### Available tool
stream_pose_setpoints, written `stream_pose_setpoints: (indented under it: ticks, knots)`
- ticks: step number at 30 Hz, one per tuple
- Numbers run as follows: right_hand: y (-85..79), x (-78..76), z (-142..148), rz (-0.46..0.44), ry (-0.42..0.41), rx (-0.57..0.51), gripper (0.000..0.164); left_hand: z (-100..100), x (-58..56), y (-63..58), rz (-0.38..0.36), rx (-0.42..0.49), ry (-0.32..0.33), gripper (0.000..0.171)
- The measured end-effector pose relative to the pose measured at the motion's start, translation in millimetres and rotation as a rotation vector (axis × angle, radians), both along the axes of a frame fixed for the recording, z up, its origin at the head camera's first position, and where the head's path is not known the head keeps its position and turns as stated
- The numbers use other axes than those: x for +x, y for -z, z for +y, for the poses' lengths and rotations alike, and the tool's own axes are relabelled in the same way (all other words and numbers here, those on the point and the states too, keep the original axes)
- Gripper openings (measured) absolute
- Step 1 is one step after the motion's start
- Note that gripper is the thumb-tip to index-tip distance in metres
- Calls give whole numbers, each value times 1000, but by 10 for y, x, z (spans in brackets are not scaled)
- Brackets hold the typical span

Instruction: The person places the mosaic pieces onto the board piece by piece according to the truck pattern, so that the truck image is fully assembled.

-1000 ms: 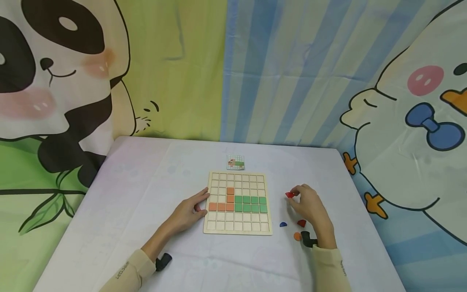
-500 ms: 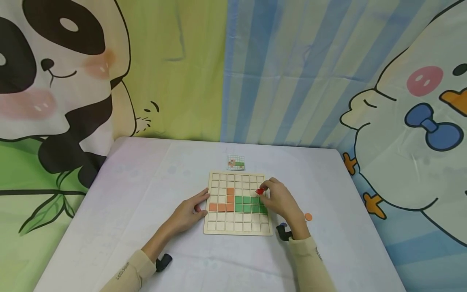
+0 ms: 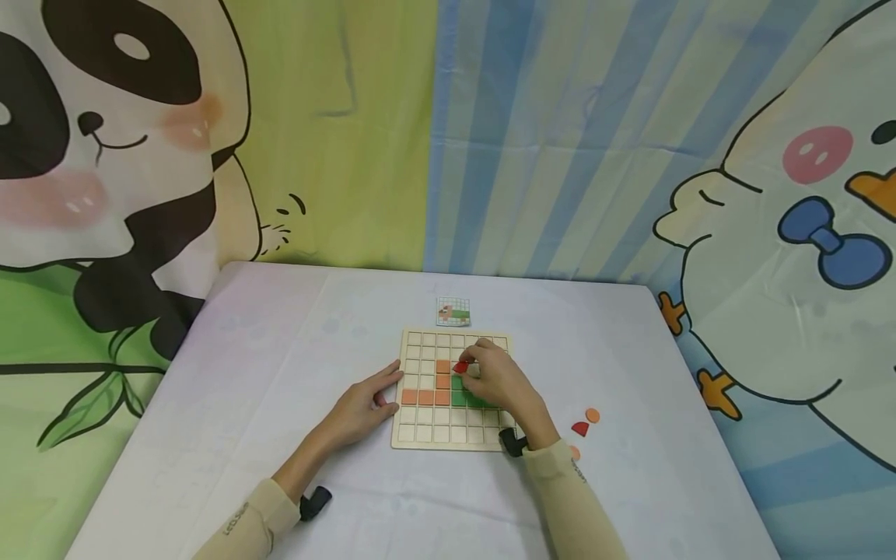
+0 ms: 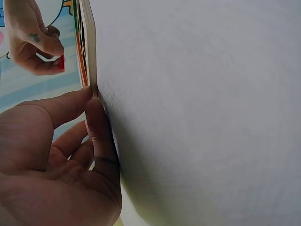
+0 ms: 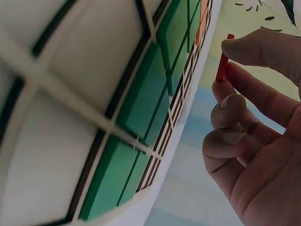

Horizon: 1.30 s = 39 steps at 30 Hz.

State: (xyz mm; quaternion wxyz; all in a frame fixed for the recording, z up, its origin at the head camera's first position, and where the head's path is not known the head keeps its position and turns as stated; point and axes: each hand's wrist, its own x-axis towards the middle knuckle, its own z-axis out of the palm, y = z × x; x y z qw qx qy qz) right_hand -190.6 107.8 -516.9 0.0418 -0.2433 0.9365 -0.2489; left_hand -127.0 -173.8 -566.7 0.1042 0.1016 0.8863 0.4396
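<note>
My left hand (image 3: 360,404) is at the left edge of a wooden grid board (image 3: 420,432), and in the left wrist view its thumb and a finger pinch that edge (image 4: 89,47). Several orange squares (image 3: 425,397) and green squares (image 3: 458,398) fill cells across the board's middle. Over these squares is my right hand (image 3: 498,379), pinching a small red piece (image 3: 460,367) by thumb and fingertip. Seen from the right wrist, the red piece (image 5: 224,61) is thin and edge-on, off the board's surface. The right hand hides part of the green squares.
Right of the board lie an orange disc (image 3: 593,415), a red wedge-like piece (image 3: 579,428) and another orange piece (image 3: 575,452) partly behind the right sleeve. A small picture card (image 3: 453,312) rests beyond the board's far edge. Printed cloth hangs behind the table (image 3: 315,311).
My right hand has carried the red piece leftward from the table at the right to over the board's middle. The left hand stays at the board's edge.
</note>
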Motion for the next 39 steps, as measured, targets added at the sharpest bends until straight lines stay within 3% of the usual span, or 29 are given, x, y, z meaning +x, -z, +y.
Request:
stream_pose_setpoints:
  ticks: [11, 24, 39]
  knots:
    - [42, -59, -214, -35, -75, 21, 24, -10, -4, 3, 1, -5, 1, 64]
    - [71, -183, -396, 1, -142, 67, 24, -27, -17, -6, -15, -7, 4, 65]
    - [125, -243, -498, -57, -157, 70, 28, -17, -6, -1, -11, 0, 10, 65]
